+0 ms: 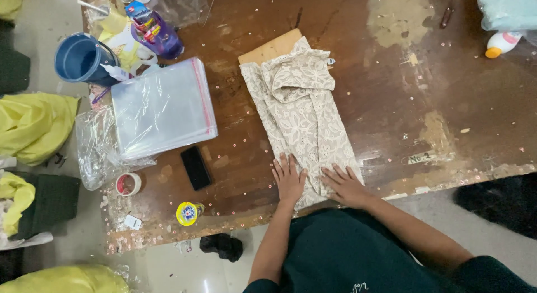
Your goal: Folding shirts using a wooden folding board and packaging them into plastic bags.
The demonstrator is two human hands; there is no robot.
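A beige lace-patterned garment [302, 114] lies folded lengthwise on a worn brown wooden table [391, 75], over a thin board [268, 47] whose tan corner sticks out at the far end. My left hand [289, 178] lies flat on the near end of the garment, fingers spread. My right hand [345, 185] presses flat beside it on the garment's near right edge. Neither hand grips anything.
A stack of clear plastic bags [162, 108] lies to the left, with a black phone [196, 168], a tape roll [128, 184] and a small yellow-lidded jar [187, 213] nearby. A blue bucket [84, 59] and a purple bottle [156, 30] stand far left. Yellow cloth [33, 125] lies on the floor.
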